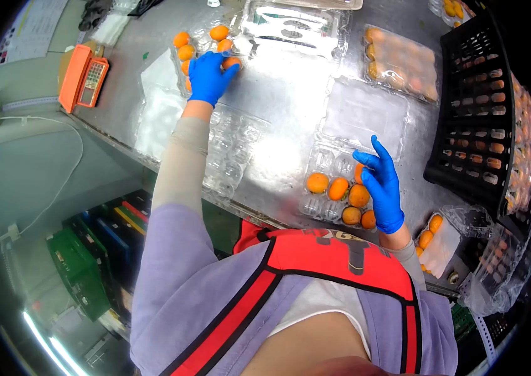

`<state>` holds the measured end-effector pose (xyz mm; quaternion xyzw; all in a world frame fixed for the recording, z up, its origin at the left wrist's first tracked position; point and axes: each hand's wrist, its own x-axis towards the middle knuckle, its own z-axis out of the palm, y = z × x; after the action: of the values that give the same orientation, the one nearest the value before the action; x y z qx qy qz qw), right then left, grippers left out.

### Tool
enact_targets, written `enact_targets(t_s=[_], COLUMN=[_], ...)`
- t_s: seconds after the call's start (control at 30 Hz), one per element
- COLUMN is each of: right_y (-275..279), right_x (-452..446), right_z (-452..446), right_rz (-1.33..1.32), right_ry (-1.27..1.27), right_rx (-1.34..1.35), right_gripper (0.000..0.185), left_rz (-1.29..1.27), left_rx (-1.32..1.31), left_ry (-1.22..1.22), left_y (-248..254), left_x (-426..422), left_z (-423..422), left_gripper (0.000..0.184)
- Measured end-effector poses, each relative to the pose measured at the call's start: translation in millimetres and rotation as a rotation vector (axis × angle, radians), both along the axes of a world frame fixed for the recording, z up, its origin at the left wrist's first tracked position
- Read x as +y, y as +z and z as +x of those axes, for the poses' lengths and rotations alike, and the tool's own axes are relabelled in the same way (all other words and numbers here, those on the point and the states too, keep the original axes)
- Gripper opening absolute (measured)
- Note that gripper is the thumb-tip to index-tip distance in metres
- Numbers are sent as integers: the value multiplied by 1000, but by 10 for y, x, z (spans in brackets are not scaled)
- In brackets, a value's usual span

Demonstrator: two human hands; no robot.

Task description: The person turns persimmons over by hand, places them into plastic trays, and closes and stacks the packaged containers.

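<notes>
My left hand point(210, 78), in a blue glove, reaches over a group of orange fruits point(182, 40) at the back left. One orange fruit point(232, 63) sits between its thumb and forefinger; the other fingertips are partly hidden. My right hand point(383, 188), gloved in the same blue, is above a clear plastic tray point(313, 204) with moulded cells. Its thumb and a finger are on either side of an orange fruit point(359, 173) at the tray's right side, while another finger points up. Several orange fruits point(339, 188) lie in that tray, whose lid point(366, 116) is folded back.
Nearby on the metal table lie a closed fruit pack point(401, 62), stacked clear trays point(297, 28) and an unfilled tray point(228, 153). An orange scale point(84, 78) is at the left edge. A black crate point(475, 119) of packs stands right; another fruit pack point(439, 250) lies below it.
</notes>
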<state>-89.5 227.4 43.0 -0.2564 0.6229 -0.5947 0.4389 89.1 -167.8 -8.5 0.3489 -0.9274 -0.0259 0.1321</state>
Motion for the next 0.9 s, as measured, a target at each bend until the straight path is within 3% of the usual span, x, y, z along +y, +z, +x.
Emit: enact_targets(t_s=[0.1,0.13,0.2,0.5,0.53,0.63,0.73,0.83,0.9], right_y=[-17,-19,-24,-10,-1,-56,-29,-43,-71], right_x=[9,11,11,-27,-36,-19,-13,-23,-12], right_z=[4,4,-2,16,21,3,-13,8,-17], right_rz=[4,10,14,45,57,55,75,50,55], right_ry=[4,8,11,55,52,78,97,71,87], right_rx=[-10,-12,-20,-26,-38,-28,-55,-61,-54], right_gripper=[62,62,62,61,60,59,58,58,57], left_rz=[-222,-221,75,-43,-246,-308,-102,-55,-51], left_rx=[146,146,189,14,71,34,-2,-14,-188], left_ry=[-85,-86,37,181,118,197,321,364,463], left_y=[-34,-43,-72,-161,-183,-194,-285,-250,-190], left_x=[112,121,129,151,143,106,-134,-414,-580], left_z=[7,16,39,181,150,100,43,-83,-195], left_gripper=[41,41,50,69,58,63,76,80,77])
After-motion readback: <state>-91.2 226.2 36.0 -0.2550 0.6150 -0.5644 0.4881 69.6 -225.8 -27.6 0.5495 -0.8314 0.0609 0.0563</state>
